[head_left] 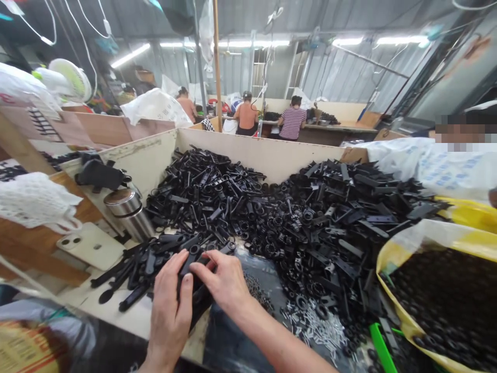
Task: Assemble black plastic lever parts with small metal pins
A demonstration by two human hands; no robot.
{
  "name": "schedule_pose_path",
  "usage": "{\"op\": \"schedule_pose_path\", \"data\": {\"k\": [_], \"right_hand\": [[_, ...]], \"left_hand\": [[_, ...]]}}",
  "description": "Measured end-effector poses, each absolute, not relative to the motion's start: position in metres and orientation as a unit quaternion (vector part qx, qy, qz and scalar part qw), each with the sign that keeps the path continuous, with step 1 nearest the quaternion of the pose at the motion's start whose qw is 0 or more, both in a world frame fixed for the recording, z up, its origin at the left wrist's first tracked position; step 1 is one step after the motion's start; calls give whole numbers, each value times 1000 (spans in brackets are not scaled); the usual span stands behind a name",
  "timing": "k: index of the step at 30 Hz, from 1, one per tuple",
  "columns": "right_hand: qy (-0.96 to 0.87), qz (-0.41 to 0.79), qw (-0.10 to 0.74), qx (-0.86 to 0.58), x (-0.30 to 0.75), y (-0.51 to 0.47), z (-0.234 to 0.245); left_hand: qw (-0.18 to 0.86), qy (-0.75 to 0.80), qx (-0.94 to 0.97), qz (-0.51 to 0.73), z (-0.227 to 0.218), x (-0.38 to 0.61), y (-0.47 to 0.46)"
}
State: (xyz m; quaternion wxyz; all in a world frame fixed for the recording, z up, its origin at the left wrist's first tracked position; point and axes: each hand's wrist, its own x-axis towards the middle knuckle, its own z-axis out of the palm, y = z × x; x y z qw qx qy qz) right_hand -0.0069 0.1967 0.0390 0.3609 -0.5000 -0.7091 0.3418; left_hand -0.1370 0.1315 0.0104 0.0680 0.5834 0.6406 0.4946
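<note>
My left hand and my right hand meet low in the middle of the view, and both grip a black moulded plastic part. Its far end has a round ring, and my fingers cover much of it. A loose batch of long black plastic parts lies just left of my hands. Beyond them rises a large heap of black plastic parts. Small silver metal pins and tiny dark pieces lie right of my right hand.
A wooden-walled bin holds the heap. A yellow-edged bag of black rings sits at right, and a steel flask and a phone at left. A co-worker stands at right; others work beyond.
</note>
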Motion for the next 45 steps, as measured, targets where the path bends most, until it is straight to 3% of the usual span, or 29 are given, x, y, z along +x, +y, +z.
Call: {"op": "schedule_pose_path", "data": {"k": [7, 13, 21, 26, 34, 36, 40, 45], "right_hand": [[-762, 149, 191, -601, 54, 276, 39], [-811, 101, 49, -574, 66, 315, 34], [-843, 170, 102, -501, 123, 289, 74], [-820, 239, 139, -502, 156, 240, 76], [-705, 535, 198, -421, 147, 171, 72], [-721, 513, 208, -417, 146, 177, 70], [-782, 225, 194, -548, 146, 208, 55], [-775, 118, 164, -599, 138, 232, 31]], "left_hand": [[-26, 606, 656, 449, -4, -143, 139], [-19, 569, 686, 454, -3, -136, 125], [64, 516, 675, 523, -13, -108, 121], [108, 458, 734, 489, -14, -95, 133], [64, 382, 842, 374, 0, -70, 146], [103, 372, 841, 379, 4, -67, 147], [251, 485, 732, 407, 18, -62, 145], [574, 523, 484, 404, 42, -48, 138]]}}
